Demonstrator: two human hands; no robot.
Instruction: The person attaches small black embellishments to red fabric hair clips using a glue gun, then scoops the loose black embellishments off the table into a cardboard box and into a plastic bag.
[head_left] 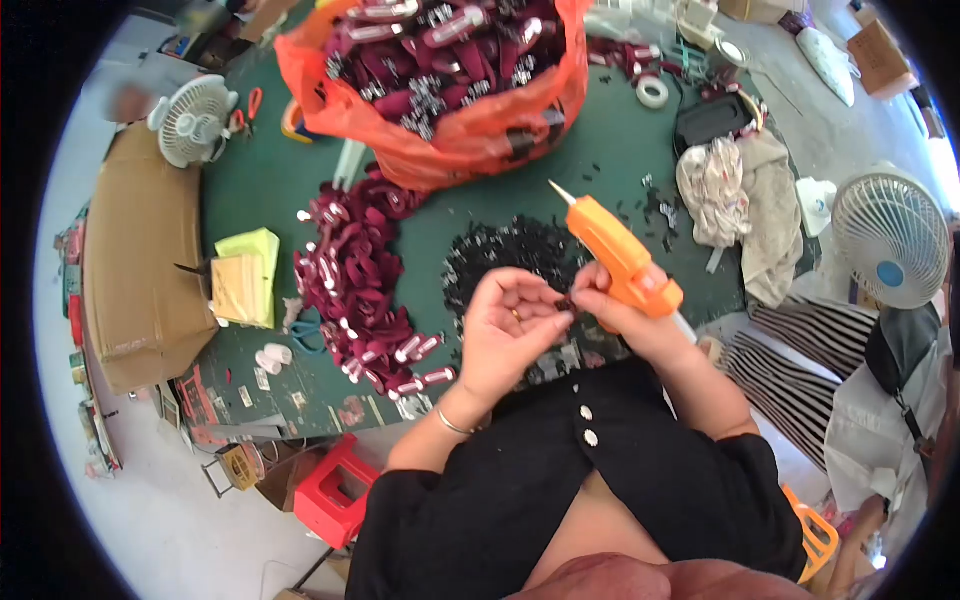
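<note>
Dark piece (564, 304), perhaps a clip, is pinched by left fingers (549, 326) and right fingers (590, 280).

This is looking like a small craft workshop where hair clips are being put together by hand. A scuffed green table (420, 235) is carrying a heap of maroon clips (350, 270), a pile of small black pieces (510, 250) and a red plastic bag (440, 150) that is overflowing with more clips. An orange glue gun (622, 255) is pointing up over the table, scissors (308, 337) and a roll of tape (652, 93) are lying about, a big cardboard box (150, 260) is standing alongside, and fans (890, 240) are flanking the work area.
</note>
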